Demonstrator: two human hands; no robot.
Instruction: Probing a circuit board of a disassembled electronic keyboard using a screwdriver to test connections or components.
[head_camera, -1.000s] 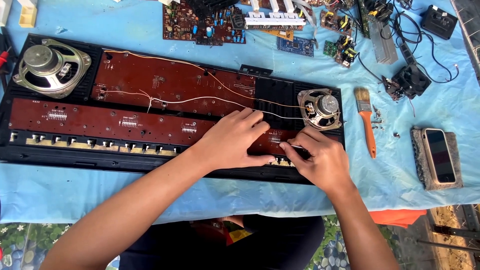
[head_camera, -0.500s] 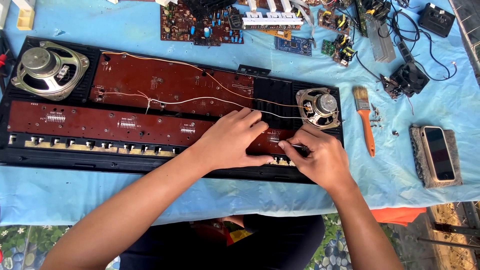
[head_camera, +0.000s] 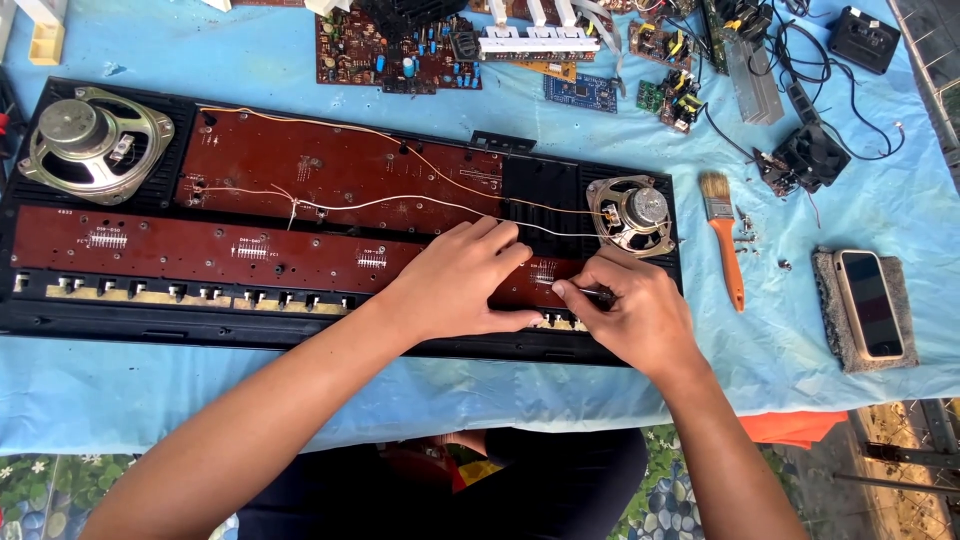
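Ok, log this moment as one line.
left hand: flat on brown circuit board | right hand: pinching thin tool on board | brush: beside, untouched

Both hands (head_camera: 560, 290) on circuit board (head_camera: 250, 250) — opened keyboard (head_camera: 520, 170)

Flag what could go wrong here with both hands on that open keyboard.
1. The left hand lies flat on the brown circuit board; pressing might flex it.
2. The right hand pinches a thin tool close to the white wire; a slip could snag it.
3. Loose screws by the paintbrush could roll off.
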